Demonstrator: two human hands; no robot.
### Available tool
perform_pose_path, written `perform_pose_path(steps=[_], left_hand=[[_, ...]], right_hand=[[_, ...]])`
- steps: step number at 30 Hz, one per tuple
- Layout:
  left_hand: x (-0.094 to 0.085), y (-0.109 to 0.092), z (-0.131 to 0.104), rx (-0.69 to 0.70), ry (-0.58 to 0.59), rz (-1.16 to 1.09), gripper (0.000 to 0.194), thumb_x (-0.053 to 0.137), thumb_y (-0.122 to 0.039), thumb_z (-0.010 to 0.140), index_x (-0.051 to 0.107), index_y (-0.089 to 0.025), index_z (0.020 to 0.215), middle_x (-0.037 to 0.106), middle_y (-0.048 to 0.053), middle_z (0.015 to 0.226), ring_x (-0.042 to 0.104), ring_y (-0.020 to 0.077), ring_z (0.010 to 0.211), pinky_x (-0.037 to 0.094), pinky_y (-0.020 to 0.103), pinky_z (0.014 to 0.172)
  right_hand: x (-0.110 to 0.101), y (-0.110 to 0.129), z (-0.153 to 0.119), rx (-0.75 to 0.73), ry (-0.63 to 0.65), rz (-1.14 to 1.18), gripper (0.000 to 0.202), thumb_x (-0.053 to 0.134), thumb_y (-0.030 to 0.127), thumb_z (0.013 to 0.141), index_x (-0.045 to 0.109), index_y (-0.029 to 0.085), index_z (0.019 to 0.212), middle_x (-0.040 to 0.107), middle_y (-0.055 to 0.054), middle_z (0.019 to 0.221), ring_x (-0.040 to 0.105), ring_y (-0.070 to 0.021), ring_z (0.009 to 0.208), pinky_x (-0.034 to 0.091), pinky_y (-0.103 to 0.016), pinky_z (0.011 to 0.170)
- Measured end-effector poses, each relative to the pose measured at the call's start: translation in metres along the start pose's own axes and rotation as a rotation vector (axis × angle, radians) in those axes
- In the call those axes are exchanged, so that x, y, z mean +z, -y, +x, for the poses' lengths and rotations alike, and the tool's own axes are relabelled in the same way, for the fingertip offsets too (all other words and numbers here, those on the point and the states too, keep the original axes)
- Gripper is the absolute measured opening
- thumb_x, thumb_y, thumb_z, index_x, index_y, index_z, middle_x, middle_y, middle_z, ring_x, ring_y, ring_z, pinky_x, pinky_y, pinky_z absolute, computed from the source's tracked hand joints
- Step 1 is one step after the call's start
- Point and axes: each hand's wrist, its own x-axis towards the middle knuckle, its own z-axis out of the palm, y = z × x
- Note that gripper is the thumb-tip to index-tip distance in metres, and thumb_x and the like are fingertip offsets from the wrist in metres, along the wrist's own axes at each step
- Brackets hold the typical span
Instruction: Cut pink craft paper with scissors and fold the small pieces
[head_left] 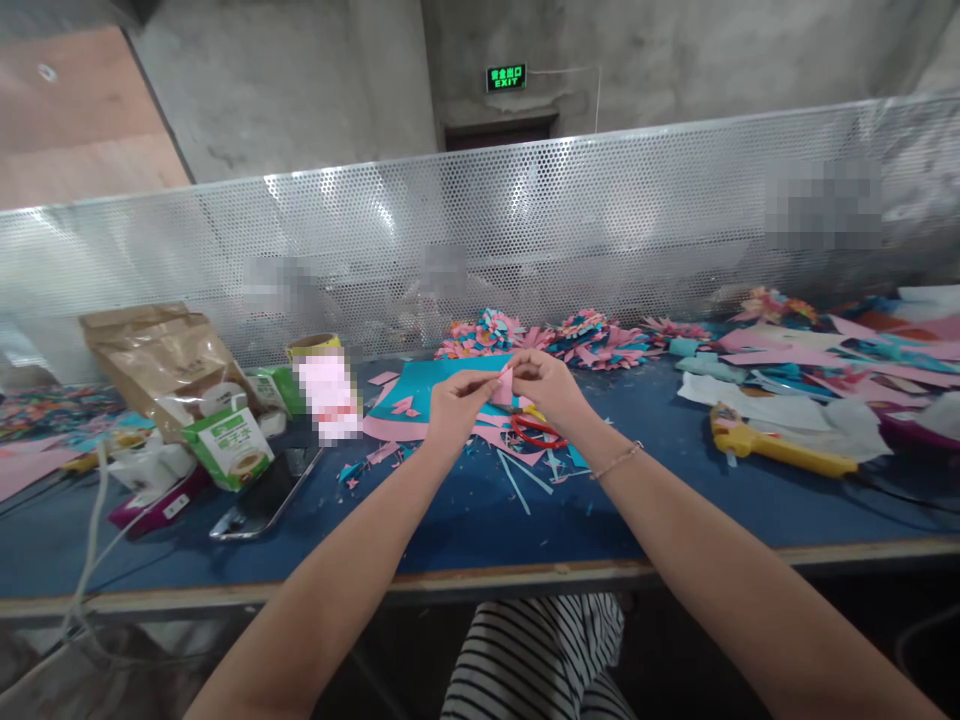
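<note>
A small pink paper piece is held up between both hands over the middle of the blue table. My left hand pinches its left side, and my right hand pinches it from the right. Just below the hands lie red-handled scissors, partly covered by my right hand. Behind and left of them spreads a blue paper sheet, with a pink strip along its front edge. Thin pale blue strips and pink scraps lie nearer to me.
Pink and blue paper flowers are piled by the perforated metal screen. At right rests a yellow glue gun among papers. At left are a phone, a green box and a brown bag on the table.
</note>
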Motion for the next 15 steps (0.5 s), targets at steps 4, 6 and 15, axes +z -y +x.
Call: perform_pose_path(steps=[4, 6, 15], left_hand=[[0.0002, -0.0016, 0.0, -0.004, 0.002, 0.015, 0.016, 0.062, -0.029, 0.064, 0.067, -0.02, 0.076, 0.065, 0.003, 0.079, 0.057, 0.0149, 0.075, 0.046, 0.03, 0.07], [0.0003, -0.0023, 0.0, -0.007, 0.001, 0.014, 0.015, 0.062, -0.029, 0.064, 0.067, -0.02, 0.075, 0.065, 0.003, 0.078, 0.057, 0.015, 0.075, 0.046, 0.03, 0.07], [-0.0028, -0.0008, 0.0018, 0.052, 0.004, 0.134, 0.014, 0.058, -0.028, 0.068, 0.066, -0.02, 0.076, 0.065, 0.003, 0.078, 0.058, 0.0154, 0.073, 0.045, 0.029, 0.069]], right_hand=[[-0.0009, -0.0013, 0.0009, -0.024, 0.002, -0.028, 0.017, 0.057, 0.016, 0.058, 0.052, 0.017, 0.074, 0.053, 0.004, 0.058, 0.048, -0.0083, 0.054, 0.038, -0.021, 0.052], [-0.0014, -0.0027, 0.0016, -0.036, 0.005, -0.04, 0.016, 0.056, 0.016, 0.058, 0.051, 0.017, 0.074, 0.052, 0.004, 0.059, 0.048, -0.0082, 0.054, 0.038, -0.022, 0.052], [-0.0075, -0.0048, 0.0042, -0.096, 0.118, -0.056, 0.027, 0.055, 0.015, 0.062, 0.054, 0.019, 0.088, 0.056, -0.001, 0.085, 0.053, -0.0117, 0.077, 0.043, -0.027, 0.07]])
